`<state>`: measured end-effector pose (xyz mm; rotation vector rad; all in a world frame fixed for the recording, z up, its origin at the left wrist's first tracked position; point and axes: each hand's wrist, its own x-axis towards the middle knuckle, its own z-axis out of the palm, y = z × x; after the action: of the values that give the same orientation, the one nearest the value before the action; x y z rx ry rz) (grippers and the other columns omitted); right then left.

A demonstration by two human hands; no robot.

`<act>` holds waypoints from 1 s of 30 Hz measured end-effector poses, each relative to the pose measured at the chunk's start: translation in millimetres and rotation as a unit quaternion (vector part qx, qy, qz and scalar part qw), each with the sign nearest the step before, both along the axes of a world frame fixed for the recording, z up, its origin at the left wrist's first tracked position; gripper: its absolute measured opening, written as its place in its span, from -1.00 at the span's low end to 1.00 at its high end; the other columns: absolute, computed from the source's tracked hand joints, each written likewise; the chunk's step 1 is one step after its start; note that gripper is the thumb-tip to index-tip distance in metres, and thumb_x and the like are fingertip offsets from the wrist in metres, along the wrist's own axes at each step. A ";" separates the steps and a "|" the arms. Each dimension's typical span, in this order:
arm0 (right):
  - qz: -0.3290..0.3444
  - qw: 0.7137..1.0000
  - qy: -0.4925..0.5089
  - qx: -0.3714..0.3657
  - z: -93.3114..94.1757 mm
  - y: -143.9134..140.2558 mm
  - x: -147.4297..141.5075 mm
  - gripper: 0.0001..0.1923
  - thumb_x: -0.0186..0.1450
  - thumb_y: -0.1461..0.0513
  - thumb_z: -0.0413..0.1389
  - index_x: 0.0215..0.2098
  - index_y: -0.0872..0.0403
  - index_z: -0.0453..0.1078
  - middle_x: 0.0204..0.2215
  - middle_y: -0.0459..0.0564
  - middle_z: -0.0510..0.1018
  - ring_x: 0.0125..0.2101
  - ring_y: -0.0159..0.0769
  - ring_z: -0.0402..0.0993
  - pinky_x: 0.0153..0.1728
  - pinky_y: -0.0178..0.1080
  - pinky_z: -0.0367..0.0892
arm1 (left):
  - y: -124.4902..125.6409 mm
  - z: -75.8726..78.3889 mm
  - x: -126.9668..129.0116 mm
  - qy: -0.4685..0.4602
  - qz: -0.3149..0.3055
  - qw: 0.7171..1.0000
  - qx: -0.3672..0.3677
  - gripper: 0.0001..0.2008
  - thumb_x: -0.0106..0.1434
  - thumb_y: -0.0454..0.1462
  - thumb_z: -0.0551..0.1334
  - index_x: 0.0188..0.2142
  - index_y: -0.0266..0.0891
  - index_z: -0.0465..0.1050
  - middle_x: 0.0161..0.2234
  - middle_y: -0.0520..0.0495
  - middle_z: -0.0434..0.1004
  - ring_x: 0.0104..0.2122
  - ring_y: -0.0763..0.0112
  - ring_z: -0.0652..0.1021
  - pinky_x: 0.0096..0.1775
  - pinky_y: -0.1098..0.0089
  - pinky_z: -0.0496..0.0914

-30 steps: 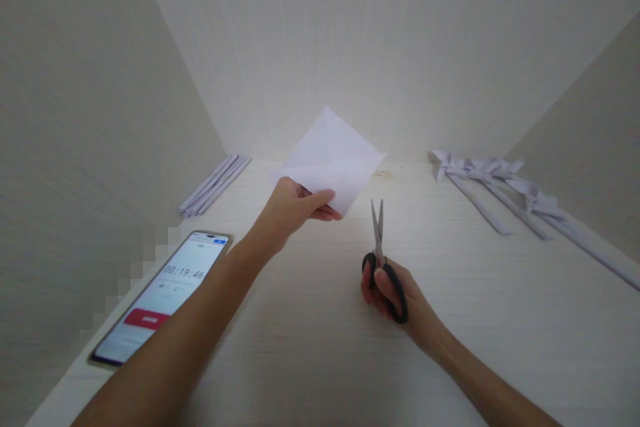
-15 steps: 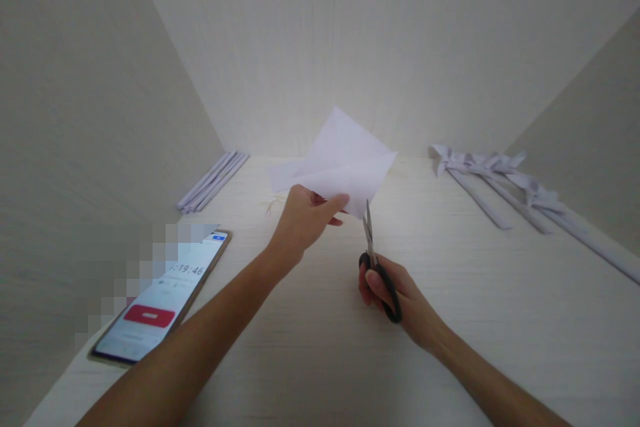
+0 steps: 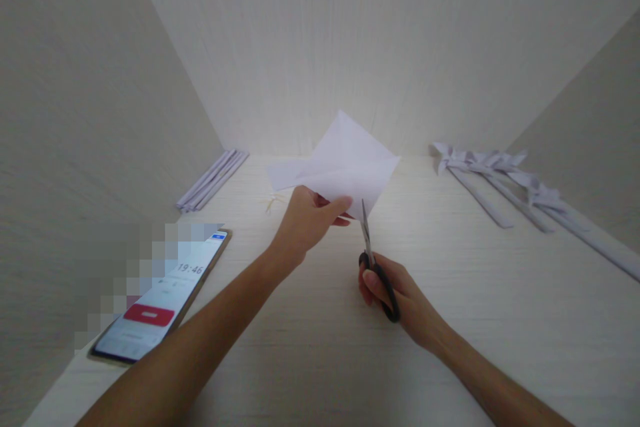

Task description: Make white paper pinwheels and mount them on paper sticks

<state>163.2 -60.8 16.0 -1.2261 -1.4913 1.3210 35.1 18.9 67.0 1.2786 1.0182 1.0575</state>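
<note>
My left hand [image 3: 315, 217] pinches the lower edge of a white sheet of paper [image 3: 350, 153], thumb on top and fingers beneath. The sheet is held up at a slant, one corner pointing away from me and another to the right. In my right hand [image 3: 385, 283] is a pair of scissors [image 3: 369, 240] with black handles. Its blades overlap the paper's near corner, just right of my left thumb. Whether the blades have cut into it, I cannot tell.
White paper sticks [image 3: 213, 180] lie bundled at the back left, above a phone [image 3: 165, 300] showing a timer. On the right are several paper sticks with folded ends [image 3: 543, 195]. Thin pale strands [image 3: 274, 202] and another paper piece [image 3: 285, 175] lie behind my left hand.
The sheet and my left hand have shifted slightly right and toward me. The scissor blades have tilted left and now reach farther over the paper's near corner, looking more closed.
</note>
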 end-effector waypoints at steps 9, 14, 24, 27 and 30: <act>-0.001 1.000 -0.006 -0.008 2.2 0.6 -0.3 -0.56 0.10 -0.09 -0.06 -0.64 0.09 0.10 -0.71 -0.18 0.15 -0.67 -0.50 0.05 -0.67 -0.38 -0.04 | 0.6 -0.6 -0.1 0.006 0.007 1.000 0.002 -0.84 -0.11 -0.30 0.24 -0.51 -0.39 0.42 -0.56 -0.04 0.50 -0.55 0.45 0.50 -0.50 0.49 0.42; -0.002 1.000 -0.014 -0.012 0.9 0.4 0.4 -0.56 0.09 -0.10 -0.07 -0.63 0.09 0.09 -0.70 -0.18 0.14 -0.66 -0.50 0.04 -0.67 -0.38 -0.04 | 0.9 -0.2 -0.8 0.011 -0.001 1.000 0.013 -0.85 -0.11 -0.29 0.24 -0.52 -0.39 0.42 -0.57 -0.04 0.50 -0.55 0.46 0.49 -0.50 0.50 0.42; -0.003 0.999 -0.031 -0.007 -2.1 0.5 1.5 -0.59 0.11 -0.07 -0.07 -0.59 0.08 0.06 -0.68 -0.18 0.14 -0.64 -0.49 0.03 -0.65 -0.37 -0.04 | 2.8 -1.6 -1.3 0.022 0.000 0.999 0.026 -0.86 -0.12 -0.30 0.23 -0.54 -0.38 0.42 -0.57 -0.04 0.49 -0.56 0.46 0.49 -0.51 0.50 0.41; -0.003 1.000 -0.025 -0.007 -2.9 0.2 1.9 -0.60 0.11 -0.07 -0.06 -0.59 0.08 0.06 -0.68 -0.19 0.13 -0.65 -0.50 0.01 -0.66 -0.37 -0.06 | 3.0 -2.3 -1.5 0.027 0.000 0.999 0.027 -0.87 -0.11 -0.30 0.23 -0.55 -0.38 0.42 -0.57 -0.04 0.49 -0.57 0.47 0.48 -0.51 0.50 0.41; -0.002 1.000 -0.021 -0.009 -4.1 -0.2 2.1 -0.60 0.11 -0.06 -0.06 -0.59 0.08 0.06 -0.68 -0.20 0.12 -0.65 -0.50 0.00 -0.66 -0.37 -0.06 | 3.1 -2.5 -1.7 0.027 0.002 0.999 0.029 -0.87 -0.11 -0.30 0.23 -0.55 -0.38 0.42 -0.57 -0.03 0.49 -0.57 0.48 0.48 -0.52 0.51 0.41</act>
<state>165.2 -61.1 11.9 -1.2742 -1.5080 1.3164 33.4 22.0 64.5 1.3594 1.0382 1.0662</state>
